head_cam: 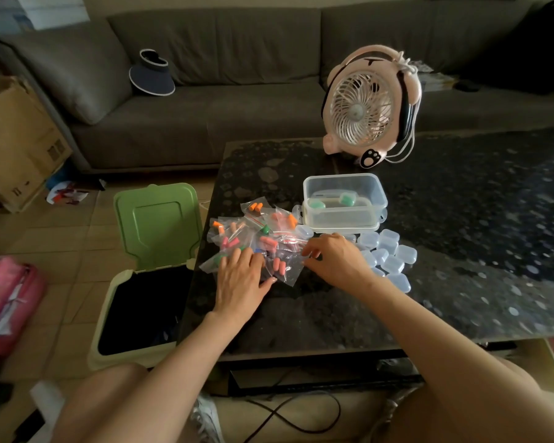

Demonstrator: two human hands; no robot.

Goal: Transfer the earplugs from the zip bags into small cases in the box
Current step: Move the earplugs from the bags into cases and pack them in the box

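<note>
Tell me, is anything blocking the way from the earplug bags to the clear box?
Nothing visible does. The zip bags lie just left of the box, which is open on top. Both the left hand and right hand already rest on the bags.

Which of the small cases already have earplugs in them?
The two cases inside the clear box look green inside, apparently filled. The cases loose on the table beside the right hand look clear and empty.

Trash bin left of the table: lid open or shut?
Open. The green lid stands tilted back, and the dark inside of the trash bin shows below it.
</note>
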